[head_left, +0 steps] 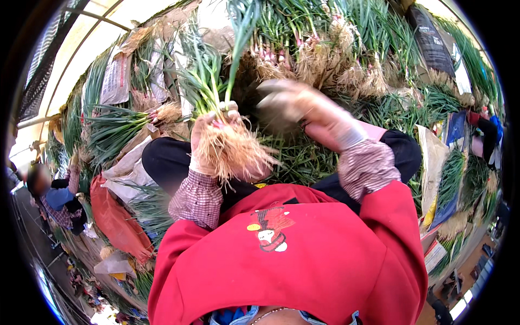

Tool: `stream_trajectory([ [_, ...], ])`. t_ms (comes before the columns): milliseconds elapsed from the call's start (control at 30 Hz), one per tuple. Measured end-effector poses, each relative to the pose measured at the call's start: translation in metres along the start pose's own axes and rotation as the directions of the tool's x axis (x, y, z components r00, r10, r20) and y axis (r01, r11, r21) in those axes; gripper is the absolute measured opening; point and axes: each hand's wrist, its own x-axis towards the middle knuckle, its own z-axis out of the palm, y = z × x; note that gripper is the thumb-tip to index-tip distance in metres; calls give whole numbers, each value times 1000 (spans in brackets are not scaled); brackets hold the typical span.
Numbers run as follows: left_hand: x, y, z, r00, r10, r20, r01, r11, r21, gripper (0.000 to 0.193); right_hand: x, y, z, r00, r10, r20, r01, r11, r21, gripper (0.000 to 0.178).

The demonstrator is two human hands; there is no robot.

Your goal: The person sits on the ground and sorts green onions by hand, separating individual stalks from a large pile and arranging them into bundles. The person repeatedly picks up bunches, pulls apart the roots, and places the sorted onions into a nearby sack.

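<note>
My left hand [199,142], in a pale glove, is closed round a bunch of green onions [235,145]. Their green leaves point up and away, and the tangled tan roots hang over the hand toward my lap. Pinkish bulbs show at the grip. To its right, my gloved right hand [300,105] is in the air, smeared by motion; its fingers look stretched out and apart, with nothing visible in them. Beyond both hands lies a row of green onions [319,40] with roots toward me. Loose green leaves [303,160] cover the ground between my legs.
Another onion bunch [130,127] lies at left, near a red sack [116,216] and a white sack [130,168]. A dark printed bag [430,40] lies at far right; a pale sack [431,162] is nearer. Another person [62,197] sits at far left.
</note>
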Motion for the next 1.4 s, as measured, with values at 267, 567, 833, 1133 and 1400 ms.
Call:
stream_trajectory([
  [267,10,87,20,496,862,101,-718,342,607,32,-73,-32,33,953,-301,-17,277,852,444,26],
  [567,-7,97,84,823,366,434,-310,930,-196,62,31,47,1,934,-221,-282,-51,697,-716,41],
  [833,27,35,17,978,183,97,-191,979,77,42,156,-6,-38,776,-57,-628,-443,659,-608,25],
  [1133,30,8,-10,988,142,-65,-120,956,266,49,45,-7,-8,640,-678,-360,91,533,-841,19],
  [1400,22,-1,-13,972,234,-11,-232,969,80,31,13,48,-55,700,-482,-526,70,781,-621,31],
])
